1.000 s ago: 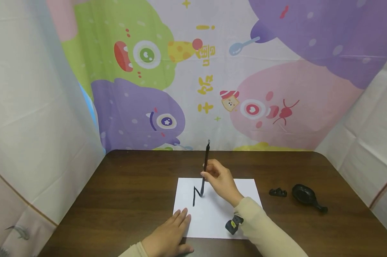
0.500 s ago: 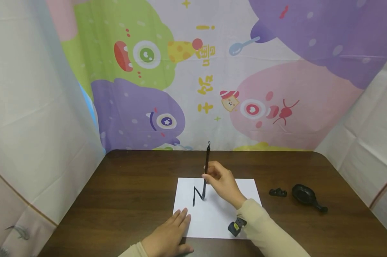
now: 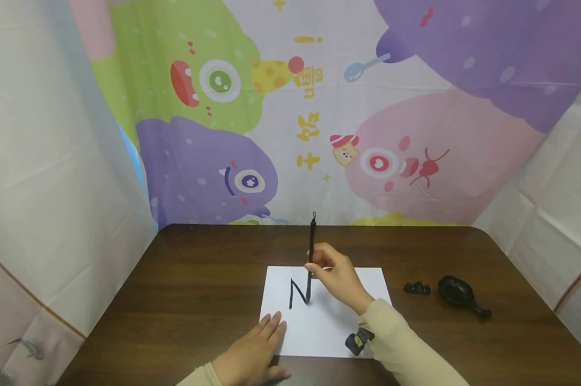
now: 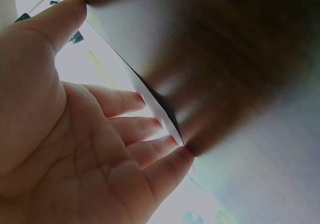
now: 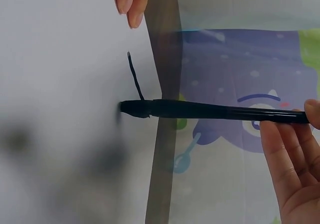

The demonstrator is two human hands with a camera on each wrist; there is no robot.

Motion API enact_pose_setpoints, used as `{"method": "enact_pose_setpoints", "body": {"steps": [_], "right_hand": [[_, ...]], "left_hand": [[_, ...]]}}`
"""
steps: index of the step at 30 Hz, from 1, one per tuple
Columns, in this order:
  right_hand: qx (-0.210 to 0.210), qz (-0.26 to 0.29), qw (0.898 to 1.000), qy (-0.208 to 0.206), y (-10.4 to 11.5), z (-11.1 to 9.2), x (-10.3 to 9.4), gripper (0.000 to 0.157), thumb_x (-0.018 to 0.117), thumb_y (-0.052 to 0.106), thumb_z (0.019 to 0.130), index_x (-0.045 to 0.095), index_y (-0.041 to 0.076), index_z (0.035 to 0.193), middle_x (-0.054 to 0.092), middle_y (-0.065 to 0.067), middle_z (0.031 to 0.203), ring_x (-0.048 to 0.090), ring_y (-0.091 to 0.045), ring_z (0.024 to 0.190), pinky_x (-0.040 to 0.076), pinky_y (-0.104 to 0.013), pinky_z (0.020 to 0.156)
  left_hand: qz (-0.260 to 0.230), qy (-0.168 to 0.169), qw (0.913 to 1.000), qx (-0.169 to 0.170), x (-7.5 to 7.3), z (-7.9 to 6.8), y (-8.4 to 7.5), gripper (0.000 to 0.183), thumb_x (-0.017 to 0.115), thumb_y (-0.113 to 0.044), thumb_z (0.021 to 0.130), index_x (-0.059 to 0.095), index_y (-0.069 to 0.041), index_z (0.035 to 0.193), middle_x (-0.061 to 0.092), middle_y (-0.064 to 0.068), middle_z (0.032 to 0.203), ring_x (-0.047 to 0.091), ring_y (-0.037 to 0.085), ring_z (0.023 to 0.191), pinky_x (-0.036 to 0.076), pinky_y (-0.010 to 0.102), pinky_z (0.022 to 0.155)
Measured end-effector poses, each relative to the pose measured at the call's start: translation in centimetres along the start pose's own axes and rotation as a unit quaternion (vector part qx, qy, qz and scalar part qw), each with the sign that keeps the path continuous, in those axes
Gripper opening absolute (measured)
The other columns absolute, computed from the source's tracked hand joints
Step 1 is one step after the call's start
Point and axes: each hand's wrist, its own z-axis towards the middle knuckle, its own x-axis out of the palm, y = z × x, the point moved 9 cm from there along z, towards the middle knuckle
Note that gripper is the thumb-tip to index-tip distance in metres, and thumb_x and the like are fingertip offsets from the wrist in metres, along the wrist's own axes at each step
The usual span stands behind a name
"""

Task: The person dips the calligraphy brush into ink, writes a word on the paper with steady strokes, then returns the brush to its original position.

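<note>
My right hand [image 3: 336,273] pinches a black writing brush [image 3: 311,246] between thumb and fingers, the handle nearly upright. In the right wrist view the dark bristles of the brush [image 5: 135,108] meet the white paper [image 5: 65,44] at the end of a black stroke. On the paper [image 3: 329,332] in the head view stand joined black ink strokes [image 3: 297,291], an upright and a slanting one, shaped like an N without its right side. My left hand [image 3: 256,348] lies with straight fingers on the paper's lower left edge; its fingertips [image 4: 167,143] touch that edge in the left wrist view.
Right of the paper, a small black brush rest [image 3: 417,288] sits on the dark wooden table [image 3: 184,300]. Beside it lies a black ink dish [image 3: 456,291] with a handle. A cartoon-printed cloth [image 3: 314,198] hangs behind the table's far edge.
My right hand has drawn the brush slightly right and toward me, and the slanting ink stroke has grown longer. The left hand stays in place.
</note>
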Motion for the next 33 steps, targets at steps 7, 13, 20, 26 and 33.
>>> {"method": "enact_pose_setpoints", "body": {"steps": [7,13,20,26,33], "right_hand": [[0.005,0.012,1.000,0.007,2.1,-0.4,-0.5,0.022,0.069,-0.002,0.087,0.060,0.002,0.107,0.069,-0.021,0.084,0.068,-0.039,0.078,0.061,-0.041,0.068],[0.010,0.022,1.000,0.012,2.4,-0.4,-0.8,0.022,0.068,-0.001,0.088,0.060,0.001,0.108,0.068,-0.023,0.085,0.068,-0.040,0.078,0.061,-0.042,0.068],[0.004,0.026,1.000,0.010,2.6,0.0,-1.2,0.023,0.068,-0.001,0.088,0.060,0.000,0.109,0.067,-0.022,0.084,0.067,-0.035,0.071,0.061,-0.032,0.065],[0.012,0.029,0.999,0.011,2.4,0.2,-1.2,0.023,0.068,0.000,0.088,0.060,0.001,0.110,0.067,-0.022,0.085,0.067,-0.036,0.073,0.061,-0.032,0.066],[0.010,0.029,0.999,0.007,2.2,0.2,-1.1,0.024,0.068,-0.001,0.088,0.059,0.000,0.110,0.068,-0.022,0.085,0.066,-0.039,0.074,0.061,-0.033,0.066]], "left_hand": [[-0.001,0.000,1.0000,-0.002,-0.1,0.0,0.0,0.089,0.067,-0.057,0.083,0.042,-0.001,0.146,0.036,0.021,0.155,0.037,0.041,0.142,0.038,0.050,0.113],[-0.001,0.000,1.0000,-0.002,0.0,0.0,0.0,0.088,0.068,-0.057,0.083,0.042,-0.001,0.146,0.036,0.020,0.156,0.037,0.041,0.142,0.038,0.050,0.113],[0.000,0.003,1.0000,-0.004,0.1,0.0,0.0,0.088,0.067,-0.058,0.083,0.042,-0.001,0.146,0.036,0.020,0.155,0.037,0.041,0.142,0.038,0.050,0.113],[-0.001,0.002,1.0000,-0.005,0.0,0.0,0.0,0.088,0.068,-0.057,0.083,0.042,-0.001,0.146,0.036,0.020,0.155,0.038,0.041,0.142,0.038,0.050,0.113],[0.001,0.005,1.0000,-0.004,0.1,0.0,0.0,0.089,0.068,-0.057,0.083,0.042,-0.001,0.146,0.036,0.021,0.155,0.037,0.041,0.142,0.038,0.051,0.113]]}}
